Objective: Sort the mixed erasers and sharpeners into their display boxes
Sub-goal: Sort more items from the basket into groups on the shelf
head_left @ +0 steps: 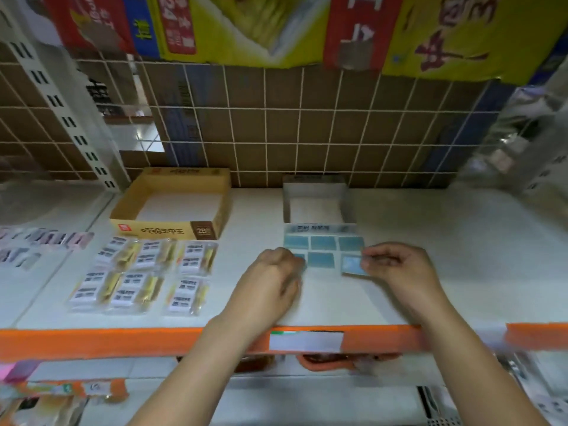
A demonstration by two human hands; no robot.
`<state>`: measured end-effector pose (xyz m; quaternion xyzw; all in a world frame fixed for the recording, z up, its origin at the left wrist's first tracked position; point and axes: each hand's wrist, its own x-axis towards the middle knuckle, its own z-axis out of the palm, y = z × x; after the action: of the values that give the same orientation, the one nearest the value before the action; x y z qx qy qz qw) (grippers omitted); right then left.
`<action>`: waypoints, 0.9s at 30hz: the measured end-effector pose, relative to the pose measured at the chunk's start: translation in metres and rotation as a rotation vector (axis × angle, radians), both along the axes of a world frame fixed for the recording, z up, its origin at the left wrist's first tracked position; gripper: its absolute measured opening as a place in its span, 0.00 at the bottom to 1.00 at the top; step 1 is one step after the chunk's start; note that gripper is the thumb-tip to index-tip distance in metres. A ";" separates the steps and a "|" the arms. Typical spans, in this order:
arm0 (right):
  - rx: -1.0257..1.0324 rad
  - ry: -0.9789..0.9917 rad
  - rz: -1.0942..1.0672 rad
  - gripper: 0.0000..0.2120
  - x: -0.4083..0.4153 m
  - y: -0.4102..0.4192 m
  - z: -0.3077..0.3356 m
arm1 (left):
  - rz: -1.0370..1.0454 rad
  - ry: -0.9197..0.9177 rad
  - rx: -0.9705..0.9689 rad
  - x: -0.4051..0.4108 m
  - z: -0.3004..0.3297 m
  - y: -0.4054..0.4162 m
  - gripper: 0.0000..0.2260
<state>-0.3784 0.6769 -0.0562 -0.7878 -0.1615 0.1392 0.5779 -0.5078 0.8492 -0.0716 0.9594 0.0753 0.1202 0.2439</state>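
Note:
Several flat blue packets lie in two rows on the white shelf, in front of an empty silver display box. My right hand pinches one blue packet at the right end of the near row. My left hand is curled with its fingertips over the blue packet at the left end of that row, mostly hiding it. To the left, several white and gold wrapped packs lie in front of an empty yellow cardboard display box.
The white shelf has an orange front edge with a price label. A wire grid and brown cardboard form the back wall. Pale packets lie on the neighbouring shelf at left. Clear bags hang at the right.

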 end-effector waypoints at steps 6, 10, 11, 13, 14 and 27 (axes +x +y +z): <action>-0.061 0.001 -0.006 0.07 0.025 -0.004 -0.019 | 0.064 0.025 0.174 0.019 -0.011 -0.004 0.10; -0.170 -0.099 -0.004 0.06 0.032 0.002 -0.022 | 0.083 0.006 0.226 0.024 -0.014 -0.005 0.07; -0.205 -0.140 -0.007 0.06 0.033 0.002 -0.023 | 0.083 0.009 0.233 0.025 -0.015 -0.005 0.07; -0.266 -0.208 -0.003 0.07 0.033 0.002 -0.024 | 0.087 0.012 0.232 0.025 -0.016 -0.005 0.07; -0.300 -0.246 0.007 0.07 0.032 0.003 -0.025 | 0.092 0.012 0.228 0.025 -0.017 -0.005 0.08; -0.425 -0.775 0.290 0.13 -0.027 0.059 -0.002 | 0.198 -0.094 0.269 -0.015 0.017 0.025 0.17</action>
<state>-0.4050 0.7357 -0.0585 -0.8519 -0.4418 -0.0561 0.2754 -0.5226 0.8743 -0.0546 0.9646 0.1413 0.1972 0.1035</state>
